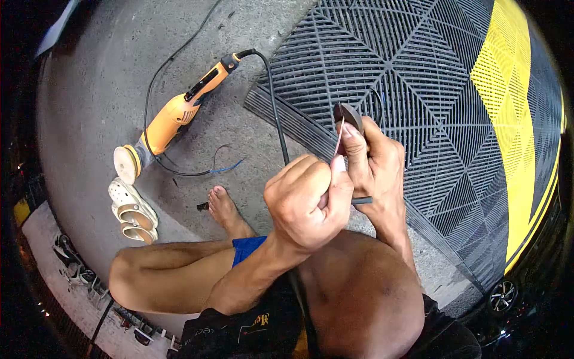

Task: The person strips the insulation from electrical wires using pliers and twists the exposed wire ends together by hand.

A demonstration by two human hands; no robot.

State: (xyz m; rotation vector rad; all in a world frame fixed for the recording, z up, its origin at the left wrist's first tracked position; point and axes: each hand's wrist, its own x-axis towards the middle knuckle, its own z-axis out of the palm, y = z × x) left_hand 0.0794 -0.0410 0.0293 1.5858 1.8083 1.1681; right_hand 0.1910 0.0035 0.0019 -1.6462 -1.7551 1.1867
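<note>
Toward two o'clock from mid-view, your left hand (308, 200) pinches the thin wire (341, 137) against the dark curved tool (353, 115) gripped in your right hand (381, 164), apparently for stripping, which calls for light, even thumb pressure.

Thin pinkish wire (341, 136), nearly straight

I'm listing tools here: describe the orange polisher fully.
The polisher has an orange, seemingly plastic body, a black strip along its handle, a grey neck and a round, yellow-edged cream pad. It lies on the grey floor, pad end by the clogs. A black cord leaves the handle; a thin cable crosses near the neck.
</note>
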